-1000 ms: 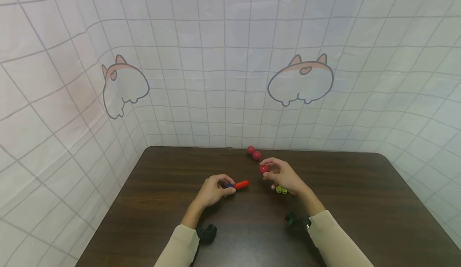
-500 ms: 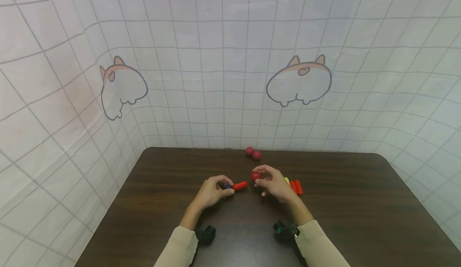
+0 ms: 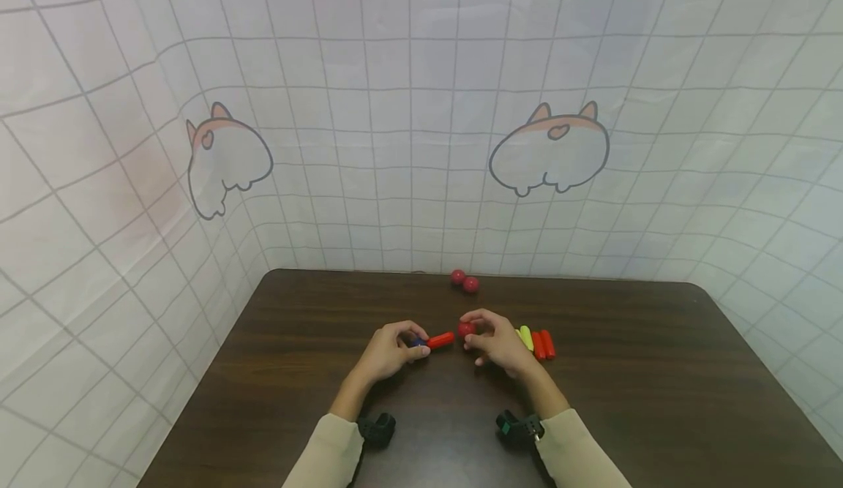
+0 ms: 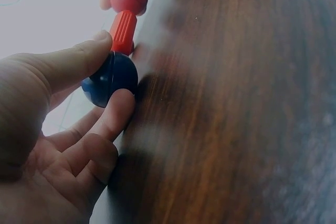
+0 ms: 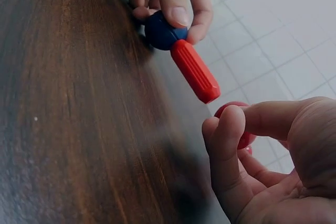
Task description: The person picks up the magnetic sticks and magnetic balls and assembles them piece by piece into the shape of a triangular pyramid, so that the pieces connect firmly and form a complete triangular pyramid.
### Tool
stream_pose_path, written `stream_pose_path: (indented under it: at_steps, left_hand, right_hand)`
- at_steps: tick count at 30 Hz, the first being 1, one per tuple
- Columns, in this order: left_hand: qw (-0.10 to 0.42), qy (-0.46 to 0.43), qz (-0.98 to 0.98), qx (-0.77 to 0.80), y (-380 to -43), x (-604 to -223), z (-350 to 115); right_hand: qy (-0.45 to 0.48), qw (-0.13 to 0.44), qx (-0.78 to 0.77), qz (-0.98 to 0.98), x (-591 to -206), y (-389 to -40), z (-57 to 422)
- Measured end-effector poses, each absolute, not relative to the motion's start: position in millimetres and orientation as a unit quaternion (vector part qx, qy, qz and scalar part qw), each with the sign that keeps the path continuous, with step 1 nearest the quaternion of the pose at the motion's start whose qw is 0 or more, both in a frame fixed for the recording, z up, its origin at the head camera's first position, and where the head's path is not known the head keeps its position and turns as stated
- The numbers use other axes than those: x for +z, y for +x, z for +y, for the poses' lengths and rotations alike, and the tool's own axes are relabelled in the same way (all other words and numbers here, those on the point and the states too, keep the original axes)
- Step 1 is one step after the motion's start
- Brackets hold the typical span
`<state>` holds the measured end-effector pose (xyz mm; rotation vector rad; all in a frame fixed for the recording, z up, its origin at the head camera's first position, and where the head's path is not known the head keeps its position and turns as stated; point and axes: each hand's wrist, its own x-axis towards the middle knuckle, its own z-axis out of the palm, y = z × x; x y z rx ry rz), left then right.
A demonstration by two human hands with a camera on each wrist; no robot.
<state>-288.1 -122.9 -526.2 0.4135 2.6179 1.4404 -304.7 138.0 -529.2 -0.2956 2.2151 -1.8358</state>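
My left hand [image 3: 388, 353] pinches a dark blue ball [image 4: 111, 80] between thumb and fingers. A ridged red rod [image 5: 195, 72] sticks out from that ball toward the right. My right hand [image 3: 500, 342] holds a red ball [image 3: 466, 329] between thumb and fingertips, just off the free end of the rod. In the right wrist view a small gap shows between rod end and red ball, which is mostly hidden behind the fingers. In the left wrist view the red ball overlaps the rod's far end.
Two more red balls [image 3: 464, 281] lie at the table's back edge. Right of my right hand lie yellow-green rods [image 3: 525, 337] and two red rods [image 3: 543, 344] side by side, partly hidden by the hand. A white grid-patterned curtain [image 3: 421, 181] hangs behind the dark wooden table [image 3: 296, 371].
My right hand has moved left and nearer with the red ball, toward the rod's end, uncovering the rods on the right. My left hand has stayed nearly still.
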Motion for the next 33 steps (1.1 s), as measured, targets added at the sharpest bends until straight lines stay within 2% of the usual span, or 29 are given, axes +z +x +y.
stream_pose_path:
  at_steps: [33]
  left_hand:
    - [0.054,0.137,0.87,0.47,-286.6,-523.9,-121.5]
  right_hand:
    - [-0.117,0.13,-0.62,0.765,-519.8,-296.9,132.7]
